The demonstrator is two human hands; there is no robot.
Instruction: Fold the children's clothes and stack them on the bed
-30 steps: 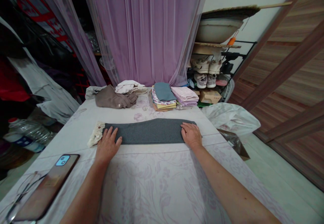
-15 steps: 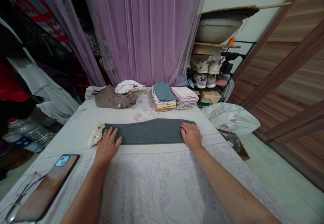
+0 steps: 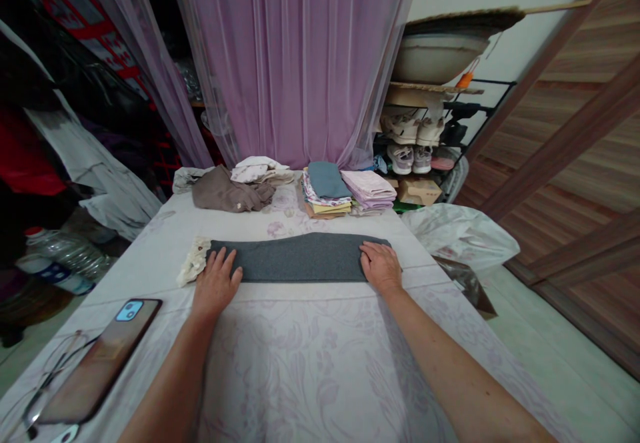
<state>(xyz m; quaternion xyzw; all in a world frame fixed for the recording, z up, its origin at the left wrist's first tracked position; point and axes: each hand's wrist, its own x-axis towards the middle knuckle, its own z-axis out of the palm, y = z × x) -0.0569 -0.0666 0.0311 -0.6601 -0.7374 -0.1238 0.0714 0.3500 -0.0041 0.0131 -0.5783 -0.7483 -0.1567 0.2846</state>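
A long folded strip of grey knit fabric (image 3: 295, 258) lies across the pale floral cloth-covered surface (image 3: 310, 363), with a cream lace-trimmed end (image 3: 193, 261) showing at its left. My left hand (image 3: 216, 285) rests flat on the strip's near left part, fingers spread and next to the lace. My right hand (image 3: 380, 267) lies flat on the strip's right end. Neither hand grips the fabric.
Folded clothing stacks (image 3: 325, 193) and a crumpled brown garment (image 3: 233, 194) lie beyond the strip. A smartphone (image 3: 103, 361) and eyeglasses (image 3: 53, 383) sit at the near left. A white plastic bag (image 3: 460, 234) lies beyond the right edge, below a shoe rack (image 3: 413, 139).
The head view has shifted slightly, moving the scene a little to the right in the frame. Both hands remain flat on the grey strip.
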